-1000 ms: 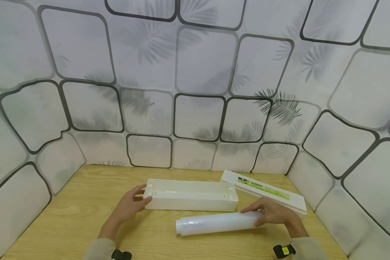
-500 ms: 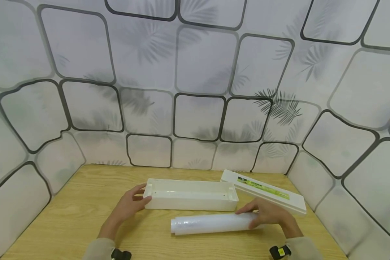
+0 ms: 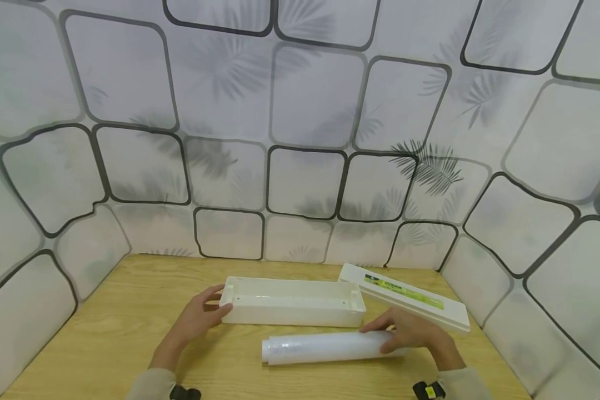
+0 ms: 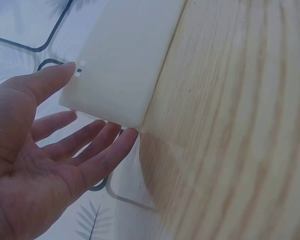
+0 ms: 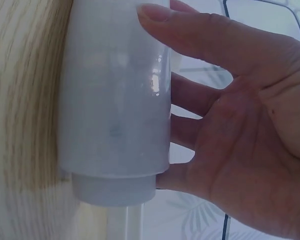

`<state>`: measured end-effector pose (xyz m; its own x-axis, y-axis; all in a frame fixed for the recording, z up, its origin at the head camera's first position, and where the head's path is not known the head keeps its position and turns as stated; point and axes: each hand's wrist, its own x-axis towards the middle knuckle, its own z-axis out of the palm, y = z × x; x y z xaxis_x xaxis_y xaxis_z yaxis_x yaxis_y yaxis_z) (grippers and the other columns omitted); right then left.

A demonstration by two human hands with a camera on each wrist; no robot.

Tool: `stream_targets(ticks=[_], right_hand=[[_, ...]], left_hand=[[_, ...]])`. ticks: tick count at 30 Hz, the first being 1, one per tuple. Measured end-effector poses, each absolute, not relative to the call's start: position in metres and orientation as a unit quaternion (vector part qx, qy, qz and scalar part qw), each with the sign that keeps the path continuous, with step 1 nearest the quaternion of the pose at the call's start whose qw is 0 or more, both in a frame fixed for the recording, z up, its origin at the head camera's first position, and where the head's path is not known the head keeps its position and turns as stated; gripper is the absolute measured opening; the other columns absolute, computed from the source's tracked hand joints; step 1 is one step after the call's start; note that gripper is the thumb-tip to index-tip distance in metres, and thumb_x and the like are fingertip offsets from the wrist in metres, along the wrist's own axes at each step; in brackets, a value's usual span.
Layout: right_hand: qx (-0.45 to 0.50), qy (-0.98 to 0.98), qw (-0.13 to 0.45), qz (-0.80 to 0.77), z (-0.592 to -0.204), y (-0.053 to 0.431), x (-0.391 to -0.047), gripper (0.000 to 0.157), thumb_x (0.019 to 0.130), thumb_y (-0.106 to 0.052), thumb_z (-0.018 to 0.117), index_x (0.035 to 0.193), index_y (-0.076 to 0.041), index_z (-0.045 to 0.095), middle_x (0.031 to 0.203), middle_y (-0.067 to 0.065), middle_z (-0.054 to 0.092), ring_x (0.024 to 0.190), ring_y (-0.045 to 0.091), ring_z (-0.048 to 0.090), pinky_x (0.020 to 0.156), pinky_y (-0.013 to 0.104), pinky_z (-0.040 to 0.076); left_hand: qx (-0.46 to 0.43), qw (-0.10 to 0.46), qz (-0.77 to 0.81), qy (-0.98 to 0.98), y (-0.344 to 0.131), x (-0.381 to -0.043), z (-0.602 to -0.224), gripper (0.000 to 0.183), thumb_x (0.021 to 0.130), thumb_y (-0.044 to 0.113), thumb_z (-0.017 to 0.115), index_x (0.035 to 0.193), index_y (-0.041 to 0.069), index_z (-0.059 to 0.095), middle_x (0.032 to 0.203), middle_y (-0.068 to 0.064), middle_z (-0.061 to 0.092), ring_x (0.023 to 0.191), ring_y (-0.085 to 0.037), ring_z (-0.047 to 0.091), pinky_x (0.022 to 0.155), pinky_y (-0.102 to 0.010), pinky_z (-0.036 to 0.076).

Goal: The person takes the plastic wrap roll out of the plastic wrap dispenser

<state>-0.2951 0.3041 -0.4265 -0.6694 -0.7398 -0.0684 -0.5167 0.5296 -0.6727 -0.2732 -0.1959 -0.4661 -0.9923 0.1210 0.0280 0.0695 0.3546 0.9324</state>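
A long white open-topped plastic box [image 3: 292, 315] sits on the table, its inside bare. My left hand [image 3: 198, 318] holds its left end, thumb at the front corner and index finger at the back one; in the left wrist view the other fingertips lie along the end of the box [image 4: 125, 65]. In front of the box lies a roll of cling film [image 3: 320, 349], roughly parallel to it. My right hand [image 3: 414, 331] grips the roll near its right end. The right wrist view shows the thumb across the film and fingers behind, with the core sticking out.
A white lid [image 3: 405, 297] with a green and yellow label lies slanted behind and right of the box, close to its right end. The wood-grain table [image 3: 105, 344] is bounded by patterned walls [image 3: 300, 239] at the back and sides.
My right hand has shifted slightly left with the roll of cling film, mostly in the first half second. The left hand, box and lid have stayed in place.
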Motion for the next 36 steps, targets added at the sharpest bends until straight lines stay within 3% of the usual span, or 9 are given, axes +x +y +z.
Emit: stream_targets(ticks=[8,23,31,36], right_hand=[[-0.372,0.868,0.159,-0.288,-0.4229,0.3002,-0.2932,0.044,0.085,-0.025,0.083,0.125,-0.008,0.075,0.123,0.009,0.077,0.113,0.012,0.070,0.096,0.036,0.060],[-0.372,0.872,0.156,-0.279,-0.4244,0.2997,-0.2938,0.046,0.088,-0.029,0.082,0.127,-0.006,0.073,0.124,0.007,0.076,0.112,0.007,0.068,0.096,0.037,0.060],[-0.370,0.875,0.152,-0.273,-0.4238,0.2980,-0.2924,0.049,0.089,-0.030,0.081,0.129,-0.004,0.071,0.125,0.011,0.075,0.113,0.018,0.070,0.095,0.032,0.059],[-0.370,0.874,0.149,-0.277,-0.4212,0.2964,-0.2917,0.048,0.089,-0.030,0.081,0.129,-0.004,0.071,0.124,0.013,0.075,0.112,0.022,0.071,0.094,0.036,0.060]], left_hand=[[0.059,0.022,0.563,0.824,-0.1968,-0.2749,-0.4679,0.067,0.101,0.023,0.068,0.155,-0.003,0.038,0.147,-0.039,0.047,0.125,-0.051,0.061,0.087,-0.045,0.065],[0.059,0.020,0.562,0.825,-0.1953,-0.2749,-0.4701,0.067,0.102,0.022,0.067,0.156,-0.003,0.037,0.148,-0.039,0.047,0.125,-0.051,0.061,0.088,-0.046,0.064],[0.060,0.022,0.567,0.821,-0.1950,-0.2751,-0.4702,0.066,0.101,0.022,0.068,0.155,-0.002,0.039,0.147,-0.039,0.047,0.123,-0.049,0.062,0.086,-0.046,0.065],[0.057,0.023,0.565,0.823,-0.1953,-0.2750,-0.4680,0.066,0.101,0.022,0.069,0.155,-0.002,0.039,0.148,-0.039,0.047,0.124,-0.049,0.062,0.087,-0.045,0.065]])
